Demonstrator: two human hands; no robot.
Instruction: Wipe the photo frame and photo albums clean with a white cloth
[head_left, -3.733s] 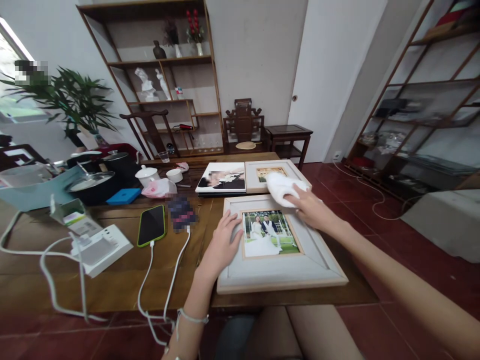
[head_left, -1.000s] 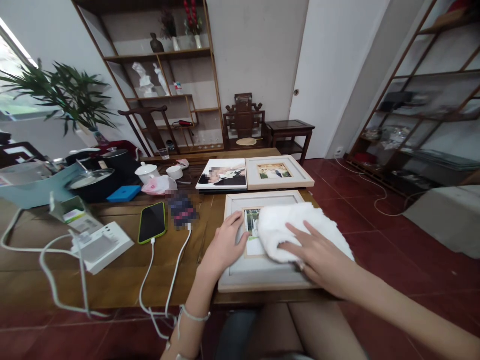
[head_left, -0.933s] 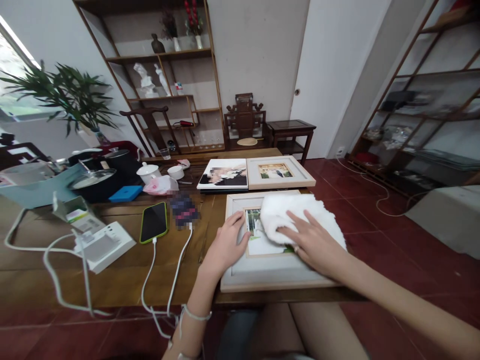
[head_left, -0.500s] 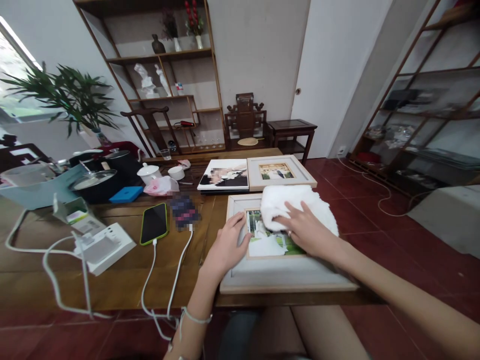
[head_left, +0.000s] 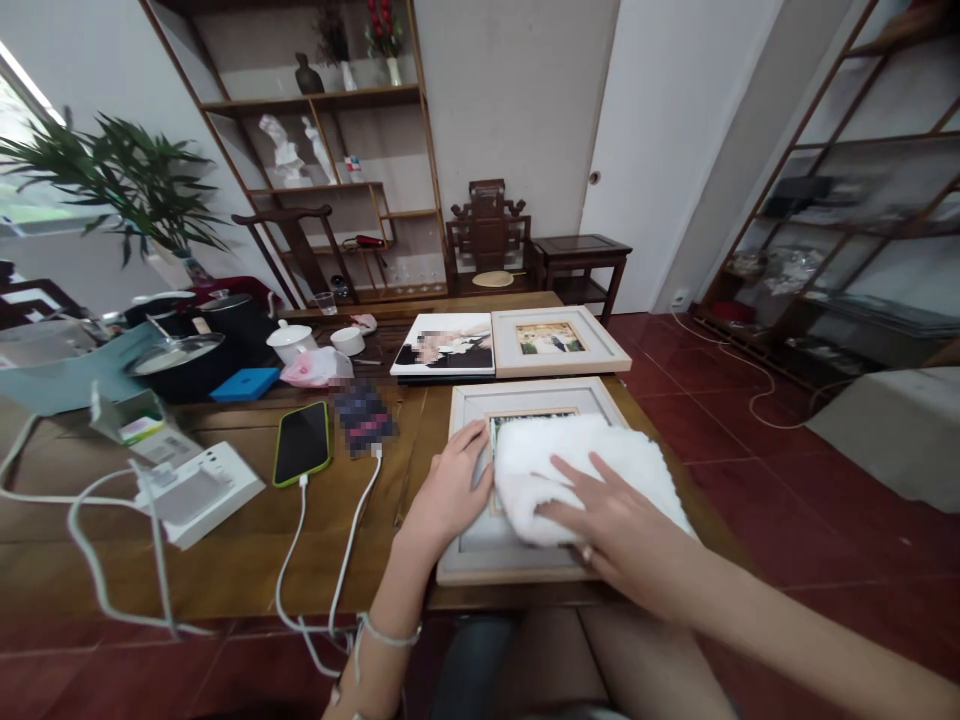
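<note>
2 hands on the work, both ours. Our right hand (head_left: 609, 512) lies flat on the white cloth (head_left: 547, 440), fingers stretched out and apart. It presses down rather than pinching, and nothing is clasped. Our left hand (head_left: 450, 488) is likewise spread, with its fingertips on the left border of the large frame (head_left: 480, 562), bracing it. The cloth covers nearly all of the glazed middle of that frame. The frame lies flat on the wooden table (head_left: 225, 560), with its near rail close to the table's near edge.

Judgement on the wipe: we think it goes best with even palm pressure, light enough not to flex the glass. Overlapping passes should run into the recessed corners of the mat, where dust would likely collect. The bracing hand belongs on the border and off the glass, so that it leaves no prints. It should also hold the frame back from the table edge, since a hard pull toward us could slide it off.

Count:
- 1 white cloth.
- 2 frames: the large one under the cloth and 1 small frame (head_left: 517, 348) just beyond it.
- 1 unframed print (head_left: 446, 345) just beside the small frame, on its left.
- 1 phone (head_left: 301, 443) in a green case.
- 2 white cables (head_left: 341, 555) running off the near edge.
- 1 power strip (head_left: 196, 490).
- 2 dark pots (head_left: 176, 368) at far left.
- 1 teapot (head_left: 291, 343) and 1 cup (head_left: 348, 343), both white.
</note>
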